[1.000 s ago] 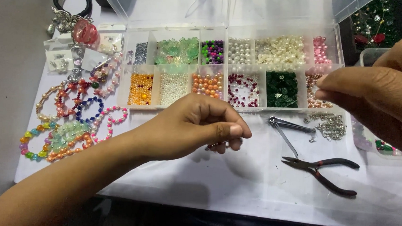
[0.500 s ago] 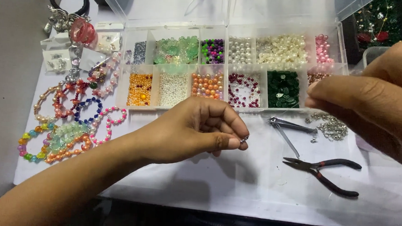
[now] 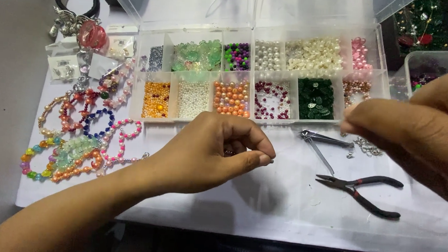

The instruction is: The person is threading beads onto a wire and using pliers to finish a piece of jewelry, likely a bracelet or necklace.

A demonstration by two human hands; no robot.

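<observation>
My left hand hovers over the white table sheet, just in front of the clear bead organiser box. Its thumb and fingers are curled and pinched together around a small dark bead. My right hand is raised close to the camera at the right. Its fingertips are pinched tight near the box's right end, and I see nothing between them. The box's compartments hold orange, white, green, purple, pearl, pink and dark red beads.
Black-handled pliers and a metal nail clipper lie on the sheet between the hands. Several bead bracelets are spread out at the left. Small packets and a pink charm lie at the back left, and another clear tub stands at the right.
My left hand has curled tighter, its fingertips closing over the bead. My right hand has shifted slightly left and down, staying pinched.
</observation>
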